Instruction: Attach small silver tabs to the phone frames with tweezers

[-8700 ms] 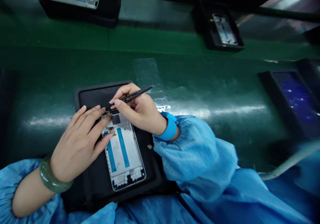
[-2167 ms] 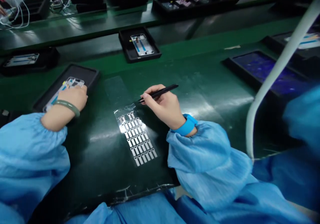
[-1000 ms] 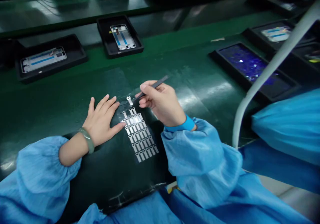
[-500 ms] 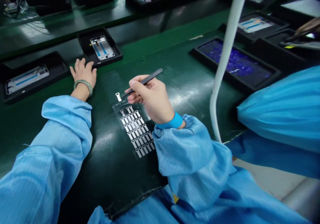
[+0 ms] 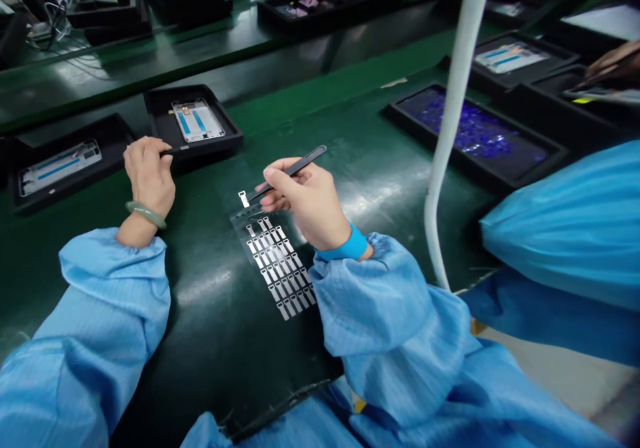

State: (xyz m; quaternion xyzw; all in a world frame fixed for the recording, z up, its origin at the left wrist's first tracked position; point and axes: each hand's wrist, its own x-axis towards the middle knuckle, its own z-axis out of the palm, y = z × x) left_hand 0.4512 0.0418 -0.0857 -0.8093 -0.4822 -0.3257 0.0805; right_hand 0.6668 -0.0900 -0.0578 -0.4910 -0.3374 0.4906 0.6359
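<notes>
My left hand [image 5: 150, 178] is closed on the near left edge of a black tray [image 5: 220, 144]. In that tray lies a phone frame [image 5: 207, 123] with two blue strips. A second black tray [image 5: 113, 131] with another phone frame [image 5: 60, 167] is just left of this hand. My right hand [image 5: 313, 201] grips black tweezers [image 5: 300, 163]. At their tip is a small pale sticker [image 5: 243, 199], above the top end of a clear sheet [image 5: 240, 218]. Rows of similar silver stickers [image 5: 285, 271] cover the sheet, which lies on the green mat; my right sleeve hides part of its edge.
A white pole [image 5: 450, 121] rises to the right of my right hand. Behind it is a black tray of purple-blue film pieces [image 5: 470, 125]. A co-worker's hand [image 5: 613, 61] and blue sleeve [image 5: 565, 215] are at the right. A partitioned black box [image 5: 330, 5] stands at the back.
My left hand has gone from spread fingers beside the tray to gripping its near edge, and the tray has shifted slightly nearer. My right hand keeps the tweezers and sticker almost still.
</notes>
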